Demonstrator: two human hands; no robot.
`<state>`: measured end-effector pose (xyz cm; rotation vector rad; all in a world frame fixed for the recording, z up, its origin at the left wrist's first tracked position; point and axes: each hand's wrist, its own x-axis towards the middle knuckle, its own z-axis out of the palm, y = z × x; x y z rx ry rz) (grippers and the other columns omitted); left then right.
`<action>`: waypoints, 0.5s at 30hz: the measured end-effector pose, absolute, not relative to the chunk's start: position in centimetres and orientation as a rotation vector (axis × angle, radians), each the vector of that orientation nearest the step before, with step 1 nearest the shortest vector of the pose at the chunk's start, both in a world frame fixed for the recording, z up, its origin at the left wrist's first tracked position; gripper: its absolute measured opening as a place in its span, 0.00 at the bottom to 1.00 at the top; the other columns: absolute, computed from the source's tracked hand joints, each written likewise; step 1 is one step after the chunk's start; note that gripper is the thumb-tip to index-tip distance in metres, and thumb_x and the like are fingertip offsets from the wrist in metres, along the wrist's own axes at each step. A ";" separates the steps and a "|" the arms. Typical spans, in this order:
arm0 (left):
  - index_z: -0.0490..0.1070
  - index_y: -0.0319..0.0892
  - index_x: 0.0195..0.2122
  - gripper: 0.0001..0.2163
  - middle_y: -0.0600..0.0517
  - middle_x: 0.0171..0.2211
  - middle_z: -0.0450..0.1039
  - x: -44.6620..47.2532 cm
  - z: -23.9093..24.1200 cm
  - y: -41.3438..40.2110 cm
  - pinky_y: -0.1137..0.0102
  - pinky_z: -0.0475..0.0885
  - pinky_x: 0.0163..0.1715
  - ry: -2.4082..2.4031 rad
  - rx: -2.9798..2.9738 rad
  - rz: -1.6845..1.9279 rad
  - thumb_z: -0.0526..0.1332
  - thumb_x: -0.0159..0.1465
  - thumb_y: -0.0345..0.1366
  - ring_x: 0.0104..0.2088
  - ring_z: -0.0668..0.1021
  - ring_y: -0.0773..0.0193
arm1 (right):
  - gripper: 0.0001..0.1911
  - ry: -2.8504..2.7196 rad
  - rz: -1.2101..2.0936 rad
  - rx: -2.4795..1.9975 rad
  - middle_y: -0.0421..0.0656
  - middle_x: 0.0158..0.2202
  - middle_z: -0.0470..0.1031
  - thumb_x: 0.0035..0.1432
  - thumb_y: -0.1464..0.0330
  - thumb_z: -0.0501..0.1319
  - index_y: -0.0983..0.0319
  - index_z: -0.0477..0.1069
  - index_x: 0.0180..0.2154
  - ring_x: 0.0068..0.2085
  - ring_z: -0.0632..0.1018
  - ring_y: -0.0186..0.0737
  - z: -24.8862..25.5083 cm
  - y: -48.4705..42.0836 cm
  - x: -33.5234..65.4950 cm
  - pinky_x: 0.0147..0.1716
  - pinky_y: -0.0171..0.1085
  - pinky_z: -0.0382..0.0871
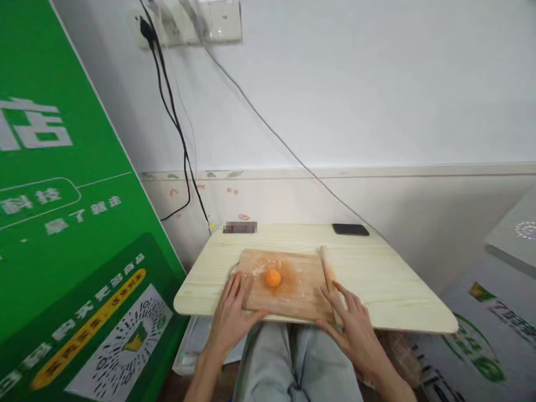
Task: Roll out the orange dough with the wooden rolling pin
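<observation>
A wooden cutting board (263,304) lies on the small table in front of me, dusted with white powder and smeared orange. Left of its middle sits a round orange lump (273,277) that looks like dough. My left hand (234,312) rests at the board's left edge, fingers stretched out and thumb along the front edge. A wooden rolling pin (326,263) lies along the board's right side. Across its near end my right hand (349,318) lies with fingers spread, thumb by the board's front right corner. Neither hand touches the orange lump.
A black phone (350,229) and a dark, blurred-out object (240,227) lie at the back of the pale wooden table (389,296). Cables (184,151) hang from wall sockets. A green printed panel (84,223) stands at left, white boxes (481,318) at right.
</observation>
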<state>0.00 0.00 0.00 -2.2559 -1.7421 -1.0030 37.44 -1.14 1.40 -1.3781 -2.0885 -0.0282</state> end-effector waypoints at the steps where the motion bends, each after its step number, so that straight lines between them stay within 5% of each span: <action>1: 0.53 0.48 0.80 0.45 0.39 0.78 0.57 0.3 -0.2 -0.2 0.42 0.67 0.72 -1.756 -2.235 -1.025 0.69 0.68 0.56 0.76 0.63 0.37 | 0.34 -2.068 -0.004 -1.355 0.53 0.71 0.67 0.72 0.48 0.62 0.42 0.63 0.74 0.68 0.72 0.64 1.6 -0.8 37.6 0.60 0.63 0.77; 9: 0.57 0.49 0.79 0.43 0.41 0.77 0.61 1.0 -0.9 0.1 0.43 0.67 0.72 -1.753 -2.172 -1.100 0.69 0.68 0.58 0.76 0.65 0.38 | 0.32 -2.004 0.142 -1.283 0.53 0.69 0.69 0.69 0.49 0.65 0.48 0.71 0.70 0.67 0.74 0.60 2.1 0.7 38.8 0.65 0.58 0.75; 15: 0.58 0.47 0.78 0.42 0.40 0.76 0.61 0.8 0.4 -0.6 0.45 0.65 0.74 -1.775 -2.193 -1.096 0.69 0.68 0.58 0.76 0.64 0.39 | 0.31 -1.789 0.334 -1.306 0.54 0.64 0.73 0.71 0.43 0.58 0.53 0.77 0.63 0.66 0.74 0.58 3.7 3.6 39.3 0.65 0.59 0.73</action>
